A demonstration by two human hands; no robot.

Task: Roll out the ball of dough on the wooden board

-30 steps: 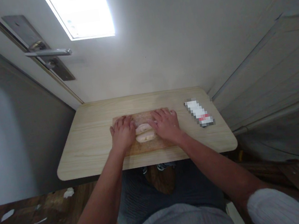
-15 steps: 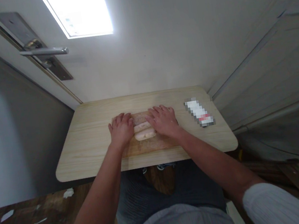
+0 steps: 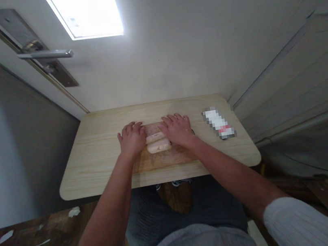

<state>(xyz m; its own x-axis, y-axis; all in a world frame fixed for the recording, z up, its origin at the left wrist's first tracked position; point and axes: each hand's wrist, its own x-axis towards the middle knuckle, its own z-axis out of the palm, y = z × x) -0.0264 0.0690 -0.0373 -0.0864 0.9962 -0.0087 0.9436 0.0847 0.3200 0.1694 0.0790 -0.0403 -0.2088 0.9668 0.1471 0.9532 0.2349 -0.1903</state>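
Head view: both hands are palm down at a brown board [image 3: 163, 159], which sits on a light wood table [image 3: 91, 154]. L hand [image 3: 132, 138] is on the board's L side, spread wide, fingers a bit apart & pointing away from the person. R hand [image 3: 179, 129] is on the R side, wide too, w/ its thumb pointing in. Can't tell what's under the palms.

Btwn the hands, on the board, is a long thin pale pc [image 3: 153, 137]. Its ends go out of sight by the hands. Just beside it, on the person's side, is a fat pale pc [image 3: 159, 146], its R end by the R hand. Can't tell what they're made of.

A blurry white thing [image 3: 218, 123] is on the table's R side, apart from the hands. Behind the table is a pale door [image 3: 159, 74] w/ a metal handle [image 3: 46, 55] & a v. bright window [image 3: 92, 12]. White scraps [image 3: 74, 211] are on the brown floor [image 3: 62, 237], down at L.
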